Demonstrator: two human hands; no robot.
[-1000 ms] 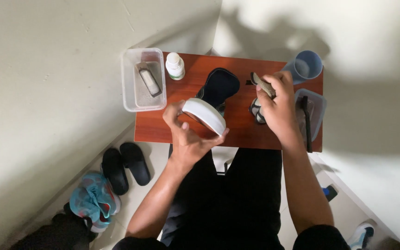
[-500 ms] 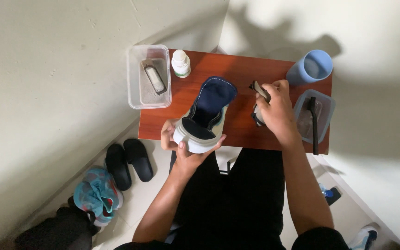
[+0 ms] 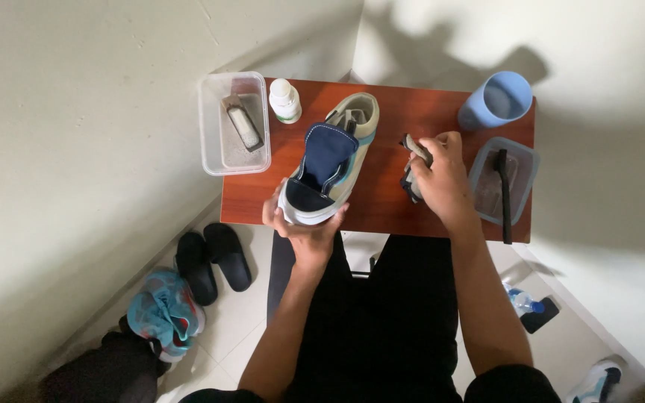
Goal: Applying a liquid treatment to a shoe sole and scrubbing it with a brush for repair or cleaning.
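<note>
At the near edge of the table (image 3: 382,213), my left hand (image 3: 304,224) cups the heel of one shoe (image 3: 330,168), fingers curled up round its sole; the shoe lies sole-down, its toe pointing toward the far edge and its dark blue tongue pulled open. My right hand (image 3: 442,179) rests just to the right of the shoe, fingers closed on a dark crumpled cloth (image 3: 414,168), not touching the shoe. I judge I am between wipes: shoe steadied, cloth gathered. The next wipe would need the cloth brought across to the shoe's side while my left hand keeps the heel from sliding.

Counting what stands here: one shoe on the table; two clear tubs, the left one (image 3: 214,157) hanging over the table's left edge with one small brush (image 3: 242,123) in it, the right one (image 3: 525,158) by the right edge holding murky water and one long dark-handled brush (image 3: 503,194); one small white bottle (image 3: 284,99) at the far edge; one blue cup (image 3: 496,101) at the far right corner. On the floor to the left lie two black sandals (image 3: 210,261) and one blue bundle (image 3: 162,310).
</note>
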